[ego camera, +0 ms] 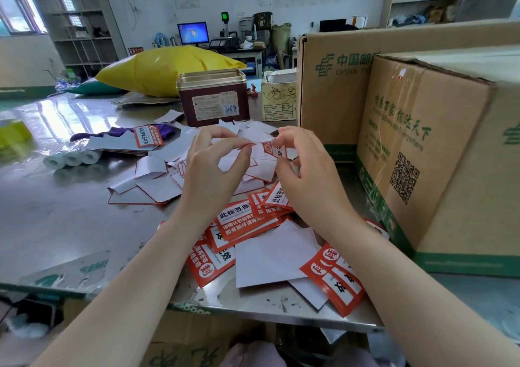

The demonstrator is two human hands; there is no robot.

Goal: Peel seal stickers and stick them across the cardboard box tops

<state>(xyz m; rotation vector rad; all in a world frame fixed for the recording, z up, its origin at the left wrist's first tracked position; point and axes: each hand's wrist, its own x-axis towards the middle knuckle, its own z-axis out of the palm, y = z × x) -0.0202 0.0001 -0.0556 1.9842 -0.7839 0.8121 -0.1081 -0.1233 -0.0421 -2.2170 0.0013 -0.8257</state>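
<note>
Both hands hold one red-and-white seal sticker above the table's middle. My left hand pinches its left edge with thumb and forefinger. My right hand pinches its right end, where the red seal mark shows. Under my wrists lies a heap of several more seal stickers, some face up, some showing white backs. Two cardboard boxes stand at the right: the near box with a QR code and taped top, and a taller box behind it.
Peeled white backing sheets litter the steel table. A dark red tin stands behind my hands, a small paper box beside it. Three white paper rolls lie at the left, a yellow sack farther back.
</note>
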